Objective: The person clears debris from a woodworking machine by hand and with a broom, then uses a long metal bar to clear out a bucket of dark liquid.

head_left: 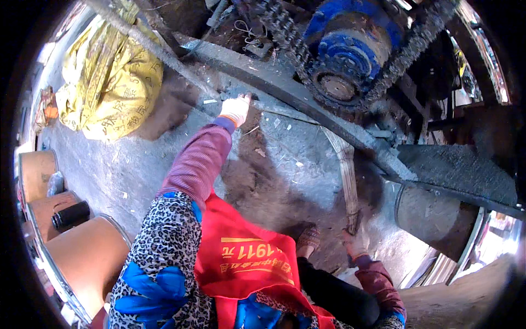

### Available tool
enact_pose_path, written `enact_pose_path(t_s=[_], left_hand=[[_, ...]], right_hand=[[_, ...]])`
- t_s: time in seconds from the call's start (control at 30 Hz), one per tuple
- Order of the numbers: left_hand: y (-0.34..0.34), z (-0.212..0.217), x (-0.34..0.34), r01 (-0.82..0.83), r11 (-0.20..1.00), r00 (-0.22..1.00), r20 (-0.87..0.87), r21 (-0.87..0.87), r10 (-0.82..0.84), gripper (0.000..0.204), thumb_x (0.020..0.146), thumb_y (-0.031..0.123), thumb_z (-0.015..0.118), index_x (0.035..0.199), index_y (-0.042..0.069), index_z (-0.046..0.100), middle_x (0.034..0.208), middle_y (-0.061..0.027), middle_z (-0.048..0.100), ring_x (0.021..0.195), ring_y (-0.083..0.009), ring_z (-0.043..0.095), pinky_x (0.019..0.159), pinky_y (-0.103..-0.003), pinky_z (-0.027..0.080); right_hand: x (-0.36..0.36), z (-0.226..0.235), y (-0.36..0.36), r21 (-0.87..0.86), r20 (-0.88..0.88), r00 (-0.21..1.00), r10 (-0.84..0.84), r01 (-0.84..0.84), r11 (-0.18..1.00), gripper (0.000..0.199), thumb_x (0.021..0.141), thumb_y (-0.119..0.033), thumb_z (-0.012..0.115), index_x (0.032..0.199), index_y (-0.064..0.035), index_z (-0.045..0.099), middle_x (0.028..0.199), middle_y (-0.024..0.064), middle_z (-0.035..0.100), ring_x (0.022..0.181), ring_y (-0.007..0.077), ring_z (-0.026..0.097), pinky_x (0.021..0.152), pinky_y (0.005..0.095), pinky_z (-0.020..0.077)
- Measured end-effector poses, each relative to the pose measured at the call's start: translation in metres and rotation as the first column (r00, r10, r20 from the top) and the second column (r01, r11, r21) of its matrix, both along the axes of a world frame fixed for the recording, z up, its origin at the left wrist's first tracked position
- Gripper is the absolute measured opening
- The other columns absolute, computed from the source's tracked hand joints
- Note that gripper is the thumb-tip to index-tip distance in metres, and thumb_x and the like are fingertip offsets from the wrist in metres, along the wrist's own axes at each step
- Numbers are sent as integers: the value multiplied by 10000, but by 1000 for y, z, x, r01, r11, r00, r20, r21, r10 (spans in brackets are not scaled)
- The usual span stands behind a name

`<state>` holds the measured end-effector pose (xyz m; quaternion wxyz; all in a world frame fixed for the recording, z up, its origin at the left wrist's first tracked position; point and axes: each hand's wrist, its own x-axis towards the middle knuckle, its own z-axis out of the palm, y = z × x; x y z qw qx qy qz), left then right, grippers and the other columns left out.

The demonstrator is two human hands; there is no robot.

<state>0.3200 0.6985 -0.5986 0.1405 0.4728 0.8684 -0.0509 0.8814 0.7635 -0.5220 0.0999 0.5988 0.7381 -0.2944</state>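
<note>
My left hand point(236, 109), in a white glove, reaches forward to the floor beside a long metal beam. Its fingers are curled closed; what they grip is hidden. A grey rope or pole point(159, 52) slants down from the upper left and ends close by it. My right hand point(357, 244), low on the right, is closed around the near end of a pale, frayed strap-like bundle point(345, 170). That bundle runs up to the beam, where a thinner strip goes left toward my left hand. A red apron point(241, 219) covers my front.
Beyond the metal beam point(285, 90) stands a greasy blue machine wheel point(350, 44) with a heavy chain point(402, 63). A yellow sack point(112, 82) sits at the far left. Brown drums point(87, 257) line the left, with a black cylinder point(71, 215); another drum point(435, 219) lies right.
</note>
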Motion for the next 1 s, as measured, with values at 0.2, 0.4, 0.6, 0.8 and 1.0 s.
enact_pose_path(t_s=[0.2, 0.4, 0.6, 0.8, 1.0], left_hand=[[-23, 25, 25, 118, 984, 982, -163, 130, -96, 178, 809, 120, 477, 925, 67, 602, 845, -118, 633, 769, -252, 636, 608, -363, 503], [-32, 79, 52, 197, 965, 977, -113, 171, -180, 115, 737, 123, 539, 745, 104, 652, 731, -84, 645, 707, -233, 638, 599, -370, 487], [-54, 101, 64, 152, 980, 987, -80, 129, -143, 118, 724, 128, 548, 713, 132, 666, 729, -80, 649, 689, -237, 641, 599, -369, 470], [-47, 97, 74, 105, 970, 994, -46, 219, -98, 138, 734, 138, 529, 709, 127, 665, 706, -86, 640, 694, -233, 633, 605, -371, 469], [-55, 99, 78, 27, 955, 999, -52, 295, -13, 150, 736, 141, 521, 694, 122, 664, 701, -91, 637, 678, -236, 630, 608, -367, 470]], right_hand=[[-57, 27, -6, 62, 200, 968, 149, -164, 984, 799, 702, -432, 622, 1332, -65, 294, 961, 233, 574, 852, 376, 569, 762, 394, 452], [-197, -94, -6, 264, 0, 1000, 5, -5, 965, 876, 684, -385, 644, 1376, -139, 167, 1025, 251, 556, 847, 377, 594, 752, 418, 487], [-238, -63, -29, 153, 95, 990, -108, 93, 984, 923, 699, -361, 615, 1373, -30, 78, 927, 233, 602, 849, 382, 594, 738, 446, 474], [-170, -51, -109, 57, 136, 972, 191, -200, 978, 931, 665, -305, 619, 1390, -98, 73, 1035, 242, 557, 795, 401, 591, 679, 446, 486], [-187, -23, -171, 35, -10, 999, 54, -53, 998, 887, 679, -349, 636, 1389, -220, 122, 1120, 201, 515, 845, 375, 596, 704, 409, 493]])
